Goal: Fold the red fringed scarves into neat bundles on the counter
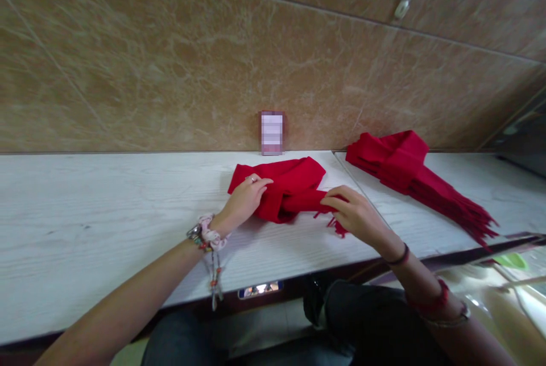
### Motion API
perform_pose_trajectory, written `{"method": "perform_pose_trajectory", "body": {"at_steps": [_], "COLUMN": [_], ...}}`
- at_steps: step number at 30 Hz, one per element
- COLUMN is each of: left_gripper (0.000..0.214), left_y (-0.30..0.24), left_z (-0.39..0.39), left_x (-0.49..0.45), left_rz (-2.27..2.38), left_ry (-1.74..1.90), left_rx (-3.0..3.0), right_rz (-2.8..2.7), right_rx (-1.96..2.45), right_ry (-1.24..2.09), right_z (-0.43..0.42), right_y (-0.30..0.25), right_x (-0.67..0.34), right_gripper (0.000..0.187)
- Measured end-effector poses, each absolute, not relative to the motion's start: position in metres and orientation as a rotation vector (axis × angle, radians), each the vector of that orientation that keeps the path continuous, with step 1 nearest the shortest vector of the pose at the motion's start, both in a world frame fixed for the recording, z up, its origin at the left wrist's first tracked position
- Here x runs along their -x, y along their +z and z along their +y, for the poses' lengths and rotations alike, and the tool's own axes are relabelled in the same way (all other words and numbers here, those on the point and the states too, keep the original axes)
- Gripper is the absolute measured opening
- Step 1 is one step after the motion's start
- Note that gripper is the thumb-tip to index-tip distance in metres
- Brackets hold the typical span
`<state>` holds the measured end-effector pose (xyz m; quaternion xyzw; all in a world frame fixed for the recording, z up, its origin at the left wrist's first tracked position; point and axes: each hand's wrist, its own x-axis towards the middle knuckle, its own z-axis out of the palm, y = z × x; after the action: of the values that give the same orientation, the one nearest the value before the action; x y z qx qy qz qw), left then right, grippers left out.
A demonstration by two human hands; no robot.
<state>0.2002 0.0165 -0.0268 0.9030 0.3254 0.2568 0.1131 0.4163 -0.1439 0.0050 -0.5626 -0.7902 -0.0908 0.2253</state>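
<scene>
A folded red scarf (294,175) lies on the white wood-grain counter in front of me, with one part looped around and pulled out to the right. My left hand (247,198) rests at its left side, fingers closed on the fold; the fingertips press into the cloth. Between the thumb and fingers of my right hand (352,212) is the scarf's narrow end. Some red fringe (339,227) hangs below that hand. Farther right lies a second red scarf (396,164), folded through itself, its fringed end spread towards the front edge. Neither hand touches it.
The white counter (106,212) meets a brown marbled tile wall (191,70). A small card-like box (272,133), blurred, leans on the wall. A white hook (405,1) is fixed higher up. Below the counter's front edge shows a phone-like object (260,290).
</scene>
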Motion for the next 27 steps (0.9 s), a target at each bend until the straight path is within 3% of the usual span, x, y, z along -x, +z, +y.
{"method": "perform_pose_trajectory", "body": {"at_steps": [2,7,13,18,20,24,27], "left_gripper": [0.033,0.034,0.034,0.05,0.061,0.061,0.058], "left_y": [-0.026,-0.035,-0.031,-0.037,-0.039,-0.034,-0.027], "left_z": [0.022,0.023,0.027,0.056,0.066,0.073,0.072], "left_x": [-0.196,-0.189,-0.187,-0.177,-0.173,-0.168,-0.165], "left_rz": [0.946,0.914,1.078,1.258,1.169,1.1,1.069], "left_ry": [0.74,0.587,0.662,0.895,0.852,0.82,0.823], "left_rx": [-2.656,-2.781,-2.681,-2.328,-2.04,-1.548,-1.441], "right_rz": [-2.148,-2.585,-2.195,-2.466,-2.258,-1.483,-1.266], "right_rx": [1.504,1.444,1.394,1.254,1.391,1.964,2.169], "right_ry": [-0.198,0.304,0.204,0.737,0.674,0.186,0.183], "right_z": [-0.151,-0.153,-0.152,-0.15,-0.135,-0.075,-0.026], "right_y": [0.012,-0.001,0.0,0.008,0.005,-0.009,-0.021], "right_x": [-0.416,-0.408,-0.402,-0.407,-0.424,-0.467,-0.483], "right_gripper": [0.036,0.043,0.04,0.033,0.029,0.031,0.032]}}
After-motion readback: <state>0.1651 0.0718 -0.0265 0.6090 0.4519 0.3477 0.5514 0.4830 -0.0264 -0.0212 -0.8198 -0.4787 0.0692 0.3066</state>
